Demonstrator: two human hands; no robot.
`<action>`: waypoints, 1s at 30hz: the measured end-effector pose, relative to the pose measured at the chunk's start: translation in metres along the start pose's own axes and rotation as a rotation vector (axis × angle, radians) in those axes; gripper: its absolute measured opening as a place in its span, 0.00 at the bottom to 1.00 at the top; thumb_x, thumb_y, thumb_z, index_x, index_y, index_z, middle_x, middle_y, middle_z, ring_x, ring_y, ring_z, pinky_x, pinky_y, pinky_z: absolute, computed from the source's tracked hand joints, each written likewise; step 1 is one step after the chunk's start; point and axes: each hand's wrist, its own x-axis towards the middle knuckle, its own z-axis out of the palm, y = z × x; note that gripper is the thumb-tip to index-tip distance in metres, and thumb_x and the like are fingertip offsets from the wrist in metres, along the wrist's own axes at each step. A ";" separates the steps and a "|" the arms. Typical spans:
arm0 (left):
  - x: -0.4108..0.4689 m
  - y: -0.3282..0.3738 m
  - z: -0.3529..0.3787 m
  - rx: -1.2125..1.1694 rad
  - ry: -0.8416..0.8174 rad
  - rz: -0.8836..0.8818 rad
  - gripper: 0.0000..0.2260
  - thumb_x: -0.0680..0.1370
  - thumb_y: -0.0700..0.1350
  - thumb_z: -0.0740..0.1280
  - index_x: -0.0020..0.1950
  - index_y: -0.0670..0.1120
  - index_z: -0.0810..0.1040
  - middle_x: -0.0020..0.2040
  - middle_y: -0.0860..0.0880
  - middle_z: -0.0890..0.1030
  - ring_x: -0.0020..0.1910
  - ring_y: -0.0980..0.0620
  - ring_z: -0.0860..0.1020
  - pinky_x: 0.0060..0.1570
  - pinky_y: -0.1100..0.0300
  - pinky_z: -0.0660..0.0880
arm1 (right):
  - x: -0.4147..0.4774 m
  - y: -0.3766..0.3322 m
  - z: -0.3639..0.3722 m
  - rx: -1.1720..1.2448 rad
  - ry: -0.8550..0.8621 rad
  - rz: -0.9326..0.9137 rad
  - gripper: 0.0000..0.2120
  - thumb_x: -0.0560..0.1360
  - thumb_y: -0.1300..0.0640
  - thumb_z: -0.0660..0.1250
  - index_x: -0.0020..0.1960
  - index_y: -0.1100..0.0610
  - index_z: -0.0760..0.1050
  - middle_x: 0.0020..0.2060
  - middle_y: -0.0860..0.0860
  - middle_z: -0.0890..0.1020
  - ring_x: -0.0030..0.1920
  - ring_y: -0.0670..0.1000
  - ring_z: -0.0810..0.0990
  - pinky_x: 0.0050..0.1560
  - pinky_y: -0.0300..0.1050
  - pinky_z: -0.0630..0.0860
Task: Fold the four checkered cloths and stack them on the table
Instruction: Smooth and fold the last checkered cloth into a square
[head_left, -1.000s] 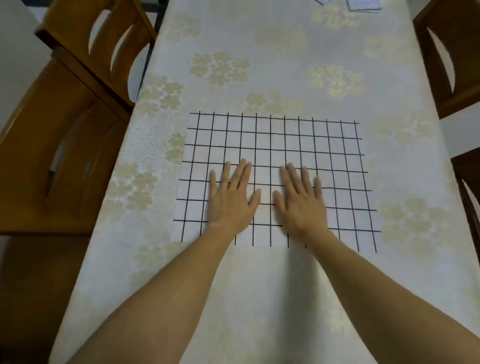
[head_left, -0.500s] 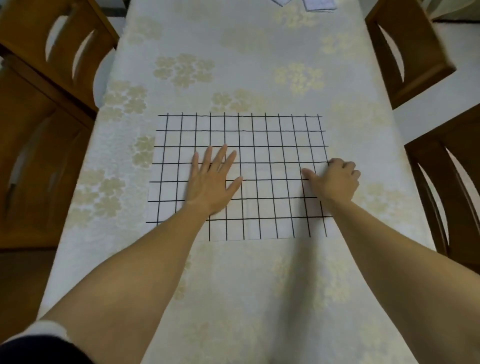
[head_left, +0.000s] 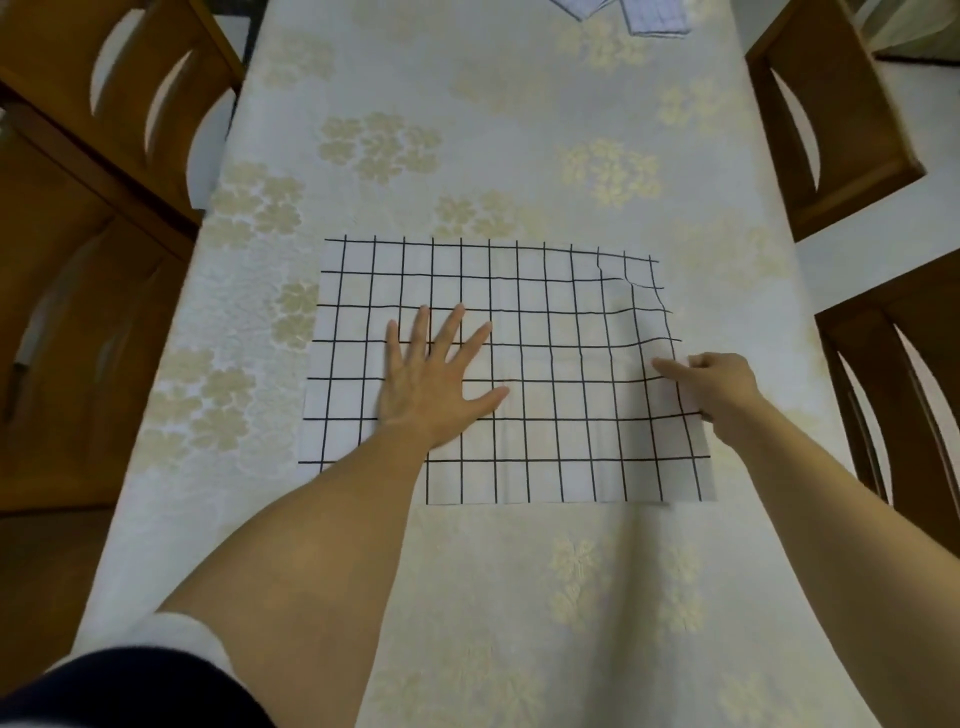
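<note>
Pressing flat on the checkered cloth (head_left: 545, 364) w/ left hand (head_left: 431, 379): palm down, fingers straight & spread, left of cloth centre, same as 0.5 s ago. Pinching cloth's right edge w/ right hand (head_left: 722, 384), approx. mid-edge: thumb on top, pointing in toward cloth centre, other fingers curled at the edge. Hands well apart, vs. side by side at cloth centre 1 s ago.

Changed at cloth's right side: strip near the pinch raised slightly off table (head_left: 467, 130), grid lines bowed, small crease near far-right corner. Flat & straight there 0.5 s ago. Rest of cloth spread open, not yet folded, lying on table's pale flower-pattern cover.

Beyond cloth's far edge, well apart, at top of view: pale cloths (head_left: 655, 18), cut off by frame, pattern too faint to tell. Wooden chairs (head_left: 857, 104) to either side of cloth, off table's long edges. On cloth's near side: both bare forearms, plus dark sleeve (head_left: 130, 691) w/ white cuff at lower left, more of it in view than 0.5 s ago.
</note>
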 end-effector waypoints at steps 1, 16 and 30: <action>0.000 0.000 0.000 -0.003 0.005 0.004 0.39 0.74 0.78 0.35 0.81 0.63 0.33 0.82 0.53 0.33 0.81 0.41 0.33 0.75 0.32 0.37 | -0.007 0.000 -0.001 -0.049 0.029 -0.075 0.14 0.74 0.52 0.76 0.38 0.58 0.74 0.33 0.51 0.79 0.36 0.54 0.76 0.38 0.44 0.71; 0.003 -0.004 0.009 -0.035 0.062 0.015 0.34 0.79 0.73 0.38 0.82 0.62 0.36 0.83 0.51 0.35 0.82 0.39 0.37 0.74 0.31 0.36 | -0.119 -0.088 0.013 -0.161 0.103 -0.637 0.19 0.84 0.57 0.59 0.38 0.67 0.65 0.28 0.54 0.64 0.31 0.50 0.62 0.33 0.46 0.58; -0.017 -0.054 -0.067 -0.993 0.225 -0.119 0.23 0.86 0.59 0.51 0.81 0.54 0.63 0.82 0.51 0.62 0.82 0.52 0.53 0.80 0.50 0.54 | -0.165 -0.132 0.084 -0.293 0.022 -0.761 0.13 0.85 0.55 0.55 0.63 0.51 0.78 0.23 0.42 0.70 0.27 0.42 0.73 0.40 0.40 0.67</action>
